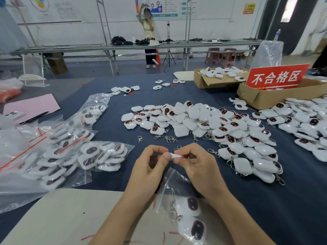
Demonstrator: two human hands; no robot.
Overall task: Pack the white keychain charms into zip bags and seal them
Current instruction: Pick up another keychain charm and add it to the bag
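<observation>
Place: this is looking like a packing workshop in a factory.
Table: a big pile of white charms (203,124) is lying on a dark blue table (113,124).
Bags: filled zip bags (58,152) are piling up on the left.
Boxes: cardboard boxes (265,98) are holding more charms, and one is carrying a red sign (276,76).
Back: a person (149,32) is standing by a long work bench (123,47), and posters (169,7) are hanging on the wall.

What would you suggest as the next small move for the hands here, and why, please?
Probably lower the white charm into the zip bag just beneath the hands. The left hand and right hand both pinch that one charm directly above the bag, which already holds two charms. The bag's mouth is hidden behind the hands, so I cannot confirm it is open.
</observation>
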